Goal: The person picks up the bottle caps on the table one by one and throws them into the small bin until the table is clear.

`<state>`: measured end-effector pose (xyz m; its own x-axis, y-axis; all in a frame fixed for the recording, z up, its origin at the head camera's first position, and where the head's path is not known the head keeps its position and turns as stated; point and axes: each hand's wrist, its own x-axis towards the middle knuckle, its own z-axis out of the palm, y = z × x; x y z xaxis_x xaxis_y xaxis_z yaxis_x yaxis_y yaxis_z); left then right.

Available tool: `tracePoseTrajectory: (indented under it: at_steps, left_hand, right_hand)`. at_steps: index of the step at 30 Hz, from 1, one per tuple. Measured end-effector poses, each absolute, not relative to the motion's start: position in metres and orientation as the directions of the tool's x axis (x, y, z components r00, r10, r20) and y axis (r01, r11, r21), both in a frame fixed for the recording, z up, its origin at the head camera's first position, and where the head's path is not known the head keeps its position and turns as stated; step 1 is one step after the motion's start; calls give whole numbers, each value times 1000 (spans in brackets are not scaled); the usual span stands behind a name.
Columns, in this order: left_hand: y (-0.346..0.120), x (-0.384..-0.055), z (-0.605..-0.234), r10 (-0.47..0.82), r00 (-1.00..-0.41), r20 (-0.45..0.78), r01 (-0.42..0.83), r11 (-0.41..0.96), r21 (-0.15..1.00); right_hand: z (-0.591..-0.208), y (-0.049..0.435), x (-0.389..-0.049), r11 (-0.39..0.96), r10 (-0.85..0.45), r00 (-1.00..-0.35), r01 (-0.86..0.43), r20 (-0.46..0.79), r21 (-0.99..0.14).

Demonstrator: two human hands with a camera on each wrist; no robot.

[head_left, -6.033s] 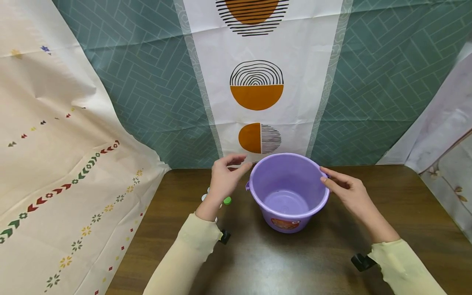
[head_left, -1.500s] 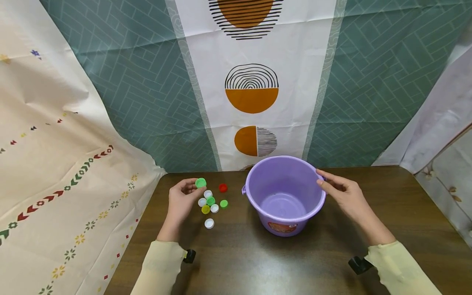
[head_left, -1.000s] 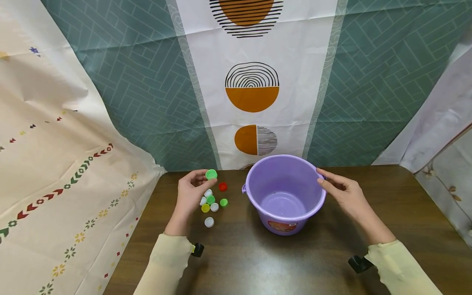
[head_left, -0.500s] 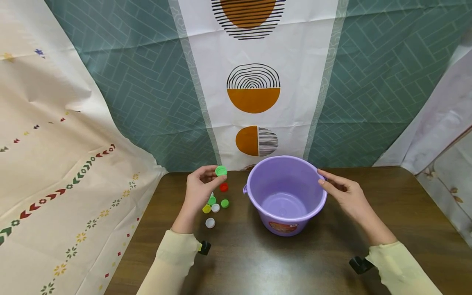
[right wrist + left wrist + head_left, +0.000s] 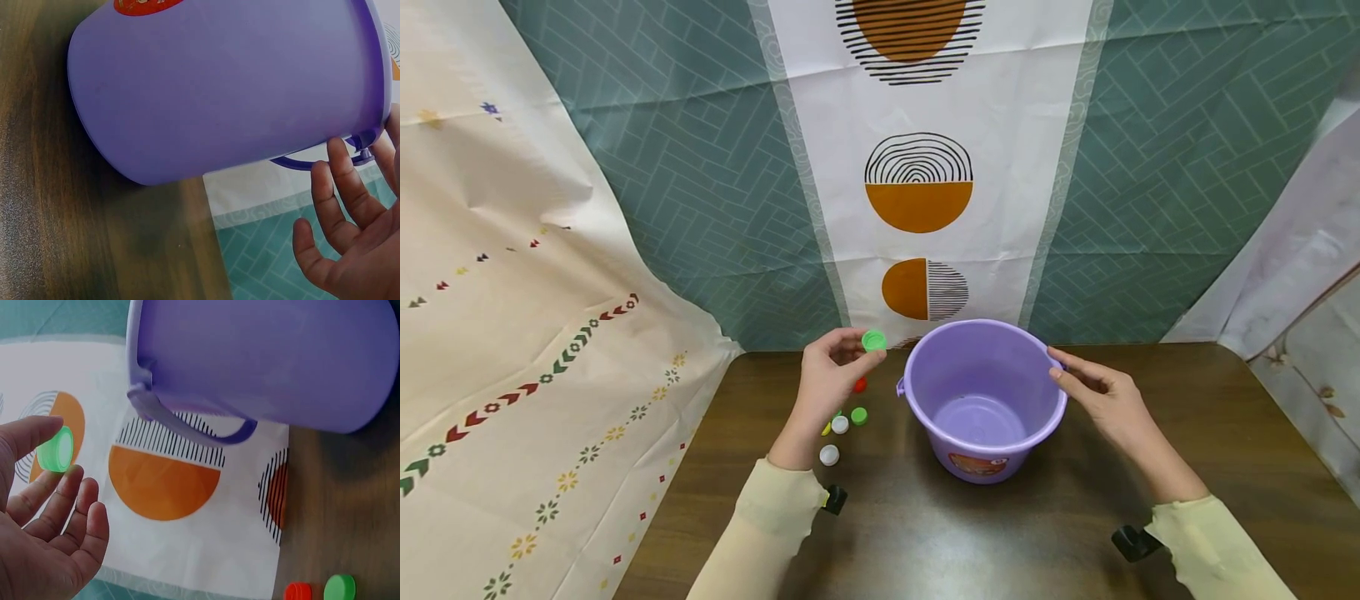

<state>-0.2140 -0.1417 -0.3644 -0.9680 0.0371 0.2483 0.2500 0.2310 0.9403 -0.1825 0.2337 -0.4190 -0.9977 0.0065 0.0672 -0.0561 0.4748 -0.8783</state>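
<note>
Pinching green cap (image 5: 874, 341), left hand (image 5: 826, 375); purple bucket rim (image 5: 988, 441), right hand (image 5: 1111, 400).

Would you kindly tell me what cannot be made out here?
Head view: most of the yellow cap, hidden by the left hand.
Head view: the print on the bucket's label, too small.
Left wrist view: part of the red cap, cut by the bottom edge.
Right wrist view: part of the right hand, cut by the right edge.
</note>
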Motion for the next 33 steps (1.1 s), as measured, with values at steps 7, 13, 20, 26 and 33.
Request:
tracePoseTrajectory:
  at_steps: [7, 13, 20, 26, 33]
  left_hand:
    - [-130, -220, -371, 60, -956, 288, 294, 241, 925]
    - [-116, -219, -369, 76, -959, 273, 284, 236, 929]
    - [-96, -206, -348, 129, -955, 268, 289, 186, 939]
    - [-80, -198, -336, 170, -941, 293, 323, 195, 926]
    - [-67, -196, -334, 207, -927, 314, 354, 197, 914]
  right_hand:
    - [-422, 234, -183, 474, 7, -996, -73, 87, -878]
    - [-422, 233, -182, 472, 1, -995, -85, 97, -877]
    - [-421, 233, -181, 476, 5, -995, -85, 100, -875]
    - [-421, 234, -181, 476, 4, -995, -82, 95, -876]
    - [-421, 233, -182, 480, 3, -994, -91, 106, -873]
